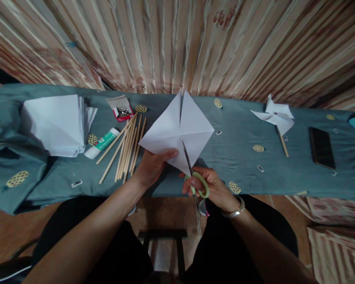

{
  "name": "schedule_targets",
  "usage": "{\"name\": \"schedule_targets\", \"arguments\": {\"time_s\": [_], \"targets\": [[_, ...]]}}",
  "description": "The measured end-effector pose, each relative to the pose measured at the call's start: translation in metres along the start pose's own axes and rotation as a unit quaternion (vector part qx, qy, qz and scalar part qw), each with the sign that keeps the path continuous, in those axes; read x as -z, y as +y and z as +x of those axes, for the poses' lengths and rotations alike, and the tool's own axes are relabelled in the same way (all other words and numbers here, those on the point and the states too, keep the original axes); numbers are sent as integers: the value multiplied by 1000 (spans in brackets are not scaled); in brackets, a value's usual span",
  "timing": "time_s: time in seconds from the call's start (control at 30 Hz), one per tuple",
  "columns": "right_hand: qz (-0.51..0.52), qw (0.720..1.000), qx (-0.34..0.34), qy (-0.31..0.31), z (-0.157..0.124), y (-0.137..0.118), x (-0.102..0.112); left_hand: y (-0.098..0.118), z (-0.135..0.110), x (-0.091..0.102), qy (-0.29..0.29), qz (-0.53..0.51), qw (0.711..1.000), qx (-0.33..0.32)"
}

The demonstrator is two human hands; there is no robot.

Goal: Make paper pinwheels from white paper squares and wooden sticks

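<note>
One scissors point(190, 169), tips away, into paper point(195, 122)

We see a dim, warm scene — the creased white square paper sheet point(165, 136) is brightest, throwing soft shadow on the teal patterned tablecloth point(239, 126). The striped satin curtain point(154, 39) glints faintly and bows at the edges — wide-lens distortion; lower corners go dark.

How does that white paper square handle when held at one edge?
Probably floppy: the paper square is a thin sheet, pinched at one edge by the left hand. Its creases likely stiffen it, since it shows little sag. The slit at its top corner suggests it tears easily near the scissors.
</note>
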State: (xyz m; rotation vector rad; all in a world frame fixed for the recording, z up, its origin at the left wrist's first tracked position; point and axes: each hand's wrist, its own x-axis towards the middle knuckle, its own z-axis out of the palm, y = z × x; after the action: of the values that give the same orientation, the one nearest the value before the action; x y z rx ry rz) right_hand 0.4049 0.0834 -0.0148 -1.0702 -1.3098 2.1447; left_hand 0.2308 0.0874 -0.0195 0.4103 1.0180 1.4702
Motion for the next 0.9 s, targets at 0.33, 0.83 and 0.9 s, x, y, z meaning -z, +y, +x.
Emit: {"name": "schedule_targets", "arguments": {"time_s": [0.33, 0.83, 0.9], "targets": [[15, 1000, 10, 2, 1, 7, -1, -3, 2, 4, -4, 9, 1000, -5], [21, 1000, -7, 8, 1, 5, -6, 2, 3, 1, 10, -7, 1000, 23], [18, 1000, 0, 6, 1, 5, -6, 2, 3, 1, 13, -14, 999, 26]]}}
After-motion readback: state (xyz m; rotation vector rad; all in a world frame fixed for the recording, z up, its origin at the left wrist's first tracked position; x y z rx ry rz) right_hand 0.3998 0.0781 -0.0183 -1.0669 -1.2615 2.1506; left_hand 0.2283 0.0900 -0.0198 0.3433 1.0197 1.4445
